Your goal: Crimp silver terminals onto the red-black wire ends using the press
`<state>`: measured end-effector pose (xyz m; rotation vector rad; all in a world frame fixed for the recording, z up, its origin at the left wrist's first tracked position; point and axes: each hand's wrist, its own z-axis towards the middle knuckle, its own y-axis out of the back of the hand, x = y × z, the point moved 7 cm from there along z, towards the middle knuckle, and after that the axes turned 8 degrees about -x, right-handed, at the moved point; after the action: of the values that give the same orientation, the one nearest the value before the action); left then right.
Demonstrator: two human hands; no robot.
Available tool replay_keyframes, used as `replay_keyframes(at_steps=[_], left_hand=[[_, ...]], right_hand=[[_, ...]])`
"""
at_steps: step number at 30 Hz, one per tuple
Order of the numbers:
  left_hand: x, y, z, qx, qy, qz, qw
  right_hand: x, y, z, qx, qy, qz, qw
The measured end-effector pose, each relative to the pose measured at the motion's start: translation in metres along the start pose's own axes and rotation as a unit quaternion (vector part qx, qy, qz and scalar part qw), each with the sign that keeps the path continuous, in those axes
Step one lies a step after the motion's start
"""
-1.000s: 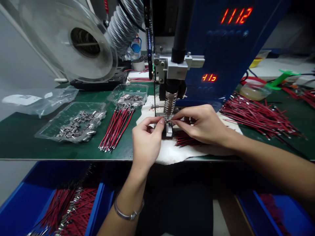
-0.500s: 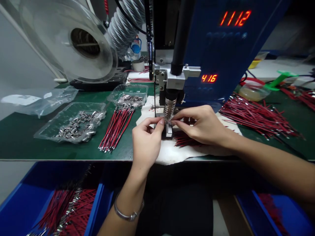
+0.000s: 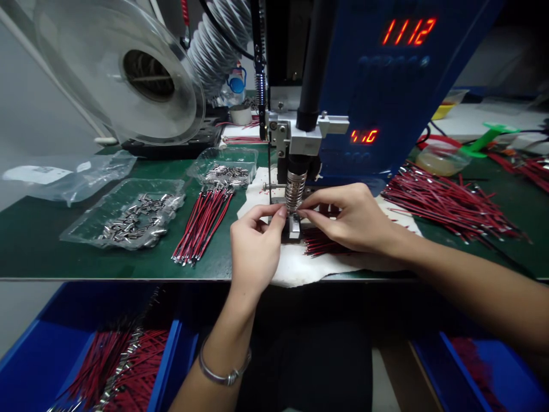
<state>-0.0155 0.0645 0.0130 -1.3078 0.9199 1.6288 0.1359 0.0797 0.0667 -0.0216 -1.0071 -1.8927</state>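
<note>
My left hand (image 3: 256, 243) is closed in a pinch at the left side of a small metal fixture (image 3: 294, 228), under the spring-wrapped tip (image 3: 295, 190) of a soldering machine (image 3: 360, 86). From the right, my right hand (image 3: 349, 217) pinches at the same spot, thumb and forefinger together. What either pinch holds is too small and too covered to make out. Below my right palm lies a bundle of red and black wires (image 3: 319, 242) on a white cloth (image 3: 295, 269), partly hidden by the hand.
Left of my hands are a clear tray of small metal parts (image 3: 137, 223), a second tray (image 3: 227, 166) behind it, and a row of red-black wires (image 3: 202, 226). A wire heap (image 3: 450, 200) lies right. A clear reel (image 3: 115, 74) stands back left; blue bins (image 3: 171, 355) sit below the table edge.
Both hands stay nearly still at the fixture. The lower red display on the machine reads differently, with some of its segments unlit now.
</note>
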Motion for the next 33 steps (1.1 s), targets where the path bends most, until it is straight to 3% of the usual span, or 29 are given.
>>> replay_keyframes(at_steps=[21,33], left_hand=[[0.0004,-0.0012,0.0021,0.005,-0.007,-0.003,1.000],[0.0016,-0.0006,0.0015,0.023,-0.004,-0.026,0.999]], right_hand=[[-0.0005,0.0001,-0.0004,0.007,0.001,-0.010,1.000],[0.0042,0.0020,-0.0007,-0.001,0.084,-0.038,0.996]])
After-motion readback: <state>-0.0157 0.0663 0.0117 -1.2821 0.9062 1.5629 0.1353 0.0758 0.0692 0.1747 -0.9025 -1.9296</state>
